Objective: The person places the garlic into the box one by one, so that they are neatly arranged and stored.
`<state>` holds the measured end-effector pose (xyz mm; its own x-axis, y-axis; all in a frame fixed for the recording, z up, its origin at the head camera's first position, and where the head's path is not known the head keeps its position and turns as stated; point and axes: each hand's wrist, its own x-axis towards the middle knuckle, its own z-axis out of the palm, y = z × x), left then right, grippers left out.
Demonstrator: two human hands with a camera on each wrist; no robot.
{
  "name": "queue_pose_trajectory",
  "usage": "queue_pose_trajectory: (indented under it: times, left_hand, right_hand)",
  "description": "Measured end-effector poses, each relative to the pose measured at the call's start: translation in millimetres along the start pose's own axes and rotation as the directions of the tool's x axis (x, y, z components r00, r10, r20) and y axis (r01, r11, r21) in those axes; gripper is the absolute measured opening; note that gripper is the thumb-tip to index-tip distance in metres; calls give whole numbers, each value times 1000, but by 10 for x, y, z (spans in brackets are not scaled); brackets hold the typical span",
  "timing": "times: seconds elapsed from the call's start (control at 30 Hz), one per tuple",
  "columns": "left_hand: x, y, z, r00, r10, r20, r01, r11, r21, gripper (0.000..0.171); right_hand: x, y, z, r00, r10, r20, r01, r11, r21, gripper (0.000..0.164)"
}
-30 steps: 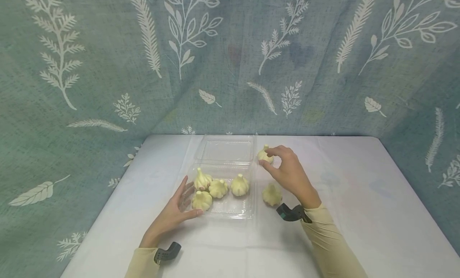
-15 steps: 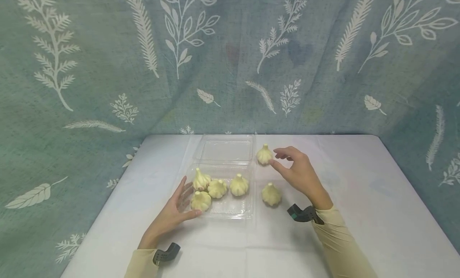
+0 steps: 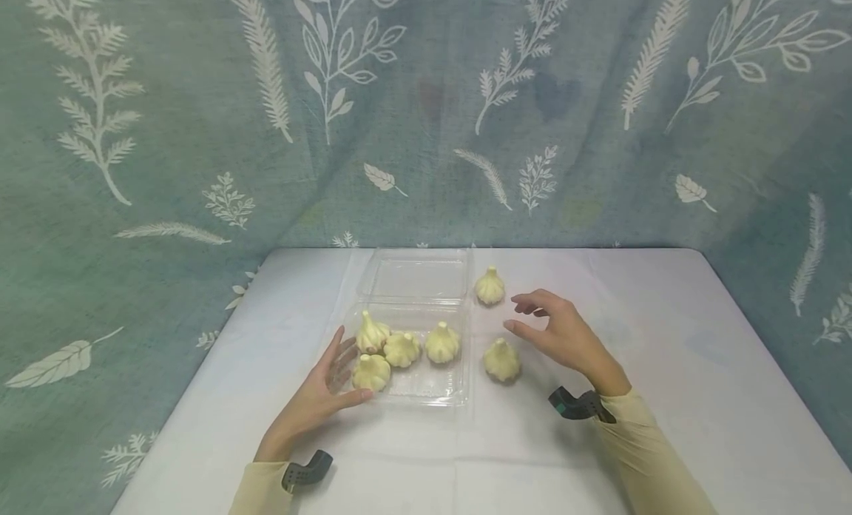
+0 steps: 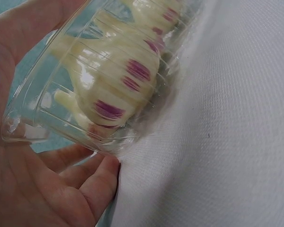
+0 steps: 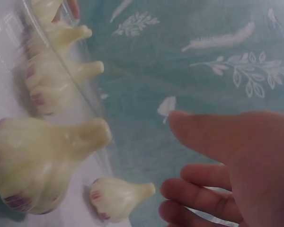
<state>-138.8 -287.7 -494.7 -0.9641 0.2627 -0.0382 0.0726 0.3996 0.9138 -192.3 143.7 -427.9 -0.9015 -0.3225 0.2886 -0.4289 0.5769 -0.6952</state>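
My left hand [image 3: 318, 398] holds the near left corner of a clear plastic container [image 3: 426, 388], thumb along the front and fingers at the left side. In the left wrist view its fingers [image 4: 104, 177] are bent against the container's wall. Several garlic bulbs lie inside, one garlic bulb [image 3: 442, 343] apart on the right. My right hand [image 3: 566, 337] hovers right of the container with thumb and fingers apart, holding nothing. Just left of it are two loose bulbs on the table: a far garlic bulb [image 3: 489, 286] and a nearer garlic bulb [image 3: 502, 360].
The container's hinged lid [image 3: 419, 277] lies folded back behind it. All stand on a white-covered table [image 3: 665, 337]. A green leaf-patterned cloth [image 3: 426, 167] hangs behind the table and at its sides.
My right hand has drawn away from the far garlic bulb, moving right and toward me, and that bulb stays on the table. My left hand has kept its place at the container.
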Motion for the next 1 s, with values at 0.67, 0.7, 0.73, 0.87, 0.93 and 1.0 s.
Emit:
queue_pose_trajectory:
  times: [0.67, 0.7, 0.73, 0.87, 0.93, 1.0]
  left_hand:
    - [11, -19, -13, 1000, -1, -3, 1, 1000, 0, 122]
    - [9, -19, -13, 1000, -2, -4, 2, 1000, 1, 122]
    - [8, -17, -12, 1000, -5, -5, 5, 1000, 5, 123]
    - [8, -8, -10, 1000, -7, -3, 7, 1000, 6, 123]
    - [8, -8, -10, 1000, -2, 1, 2, 1000, 0, 123]
    - [7, -12, -12, 1000, 6, 6, -6, 1000, -5, 123]
  right_hand:
    - [-20, 250, 63, 960, -13, 280, -11, 996, 84, 54]
    - [-21, 253, 65, 957, -12, 291, -12, 997, 80, 54]
    - [-21, 257, 67, 954, -9, 299, -14, 997, 76, 55]
    - [-30, 292, 84, 947, 13, 320, -37, 997, 66, 54]
    - [-34, 320, 103, 944, 23, 330, -46, 997, 60, 52]
    - [-41, 347, 122, 940, 28, 340, -51, 997, 60, 51]
